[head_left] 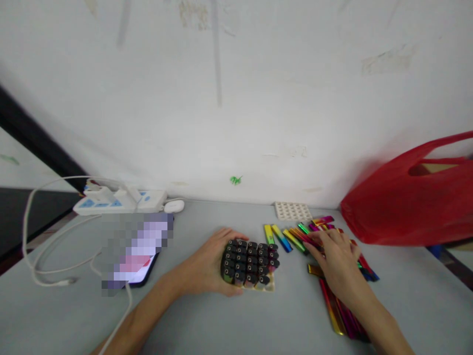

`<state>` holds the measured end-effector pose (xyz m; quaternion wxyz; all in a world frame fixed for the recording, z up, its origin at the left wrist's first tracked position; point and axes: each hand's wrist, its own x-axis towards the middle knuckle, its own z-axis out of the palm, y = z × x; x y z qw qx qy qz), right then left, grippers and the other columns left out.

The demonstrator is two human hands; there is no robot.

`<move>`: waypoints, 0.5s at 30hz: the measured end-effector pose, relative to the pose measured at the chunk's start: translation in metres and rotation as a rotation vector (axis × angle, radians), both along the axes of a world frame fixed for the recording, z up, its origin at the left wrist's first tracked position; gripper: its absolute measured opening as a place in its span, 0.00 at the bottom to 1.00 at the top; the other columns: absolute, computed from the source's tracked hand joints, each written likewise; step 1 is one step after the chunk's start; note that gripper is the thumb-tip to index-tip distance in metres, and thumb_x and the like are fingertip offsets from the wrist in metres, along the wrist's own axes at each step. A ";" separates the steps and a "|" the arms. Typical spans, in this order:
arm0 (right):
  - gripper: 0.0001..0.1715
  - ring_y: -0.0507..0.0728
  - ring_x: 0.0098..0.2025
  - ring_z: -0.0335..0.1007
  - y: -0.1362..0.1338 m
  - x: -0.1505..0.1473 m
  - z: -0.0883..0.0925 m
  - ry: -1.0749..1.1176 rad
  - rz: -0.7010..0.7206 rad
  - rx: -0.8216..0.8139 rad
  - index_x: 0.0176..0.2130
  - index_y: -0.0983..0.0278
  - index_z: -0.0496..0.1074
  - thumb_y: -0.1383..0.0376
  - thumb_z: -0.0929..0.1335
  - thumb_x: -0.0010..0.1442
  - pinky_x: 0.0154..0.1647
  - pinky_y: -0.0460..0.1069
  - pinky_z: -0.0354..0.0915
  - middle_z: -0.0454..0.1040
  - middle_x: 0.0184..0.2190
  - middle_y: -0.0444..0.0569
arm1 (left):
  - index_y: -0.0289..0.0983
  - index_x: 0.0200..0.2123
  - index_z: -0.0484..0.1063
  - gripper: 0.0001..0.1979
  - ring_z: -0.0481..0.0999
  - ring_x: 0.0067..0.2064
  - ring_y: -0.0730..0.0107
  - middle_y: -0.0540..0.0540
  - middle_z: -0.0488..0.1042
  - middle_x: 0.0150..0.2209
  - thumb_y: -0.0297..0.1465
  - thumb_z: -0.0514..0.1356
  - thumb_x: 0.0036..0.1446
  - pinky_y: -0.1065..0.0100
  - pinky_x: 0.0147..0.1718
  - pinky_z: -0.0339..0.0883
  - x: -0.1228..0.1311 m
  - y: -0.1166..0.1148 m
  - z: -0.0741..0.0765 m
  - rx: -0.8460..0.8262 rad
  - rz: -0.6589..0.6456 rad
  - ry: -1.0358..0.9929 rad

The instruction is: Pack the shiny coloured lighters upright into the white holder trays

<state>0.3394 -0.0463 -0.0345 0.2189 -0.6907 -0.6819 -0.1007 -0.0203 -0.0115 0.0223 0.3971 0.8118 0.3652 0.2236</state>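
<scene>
My left hand (211, 266) is wrapped round the left side of a pale tray (271, 283) on the table. Rows of black-topped pieces (251, 260) stand upright in it, each with a small round opening. At the tray's lower right corner its pale surface shows. My right hand (338, 259) rests low over a loose pile of shiny, rainbow-coloured metallic strips (334, 308). Its thumb and forefinger are closed about the end of a red-gold strip (298, 234); the other fingers curl over the pile and hide part of it.
A white tray with rows of holes (293, 211) lies by the wall. At right stands a red plastic bag (402, 202). On the left are a phone (148, 268), a white power strip (155, 199), a small white case (174, 206) and a looping white cable (25, 222).
</scene>
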 end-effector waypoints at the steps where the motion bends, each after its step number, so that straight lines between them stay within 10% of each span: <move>1: 0.23 0.73 0.53 0.70 0.000 0.001 -0.001 0.003 -0.003 -0.002 0.47 0.60 0.81 0.51 0.61 0.78 0.52 0.63 0.56 0.80 0.46 0.59 | 0.42 0.60 0.73 0.45 0.76 0.62 0.43 0.44 0.77 0.58 0.33 0.83 0.37 0.53 0.67 0.68 0.000 0.000 0.000 0.001 -0.003 -0.001; 15: 0.15 0.75 0.56 0.70 -0.005 -0.011 0.004 -0.127 0.052 -0.057 0.56 0.61 0.76 0.61 0.65 0.74 0.55 0.67 0.57 0.79 0.53 0.62 | 0.43 0.60 0.73 0.45 0.76 0.62 0.45 0.45 0.76 0.58 0.33 0.83 0.38 0.52 0.67 0.69 0.000 0.000 0.001 -0.011 -0.002 -0.009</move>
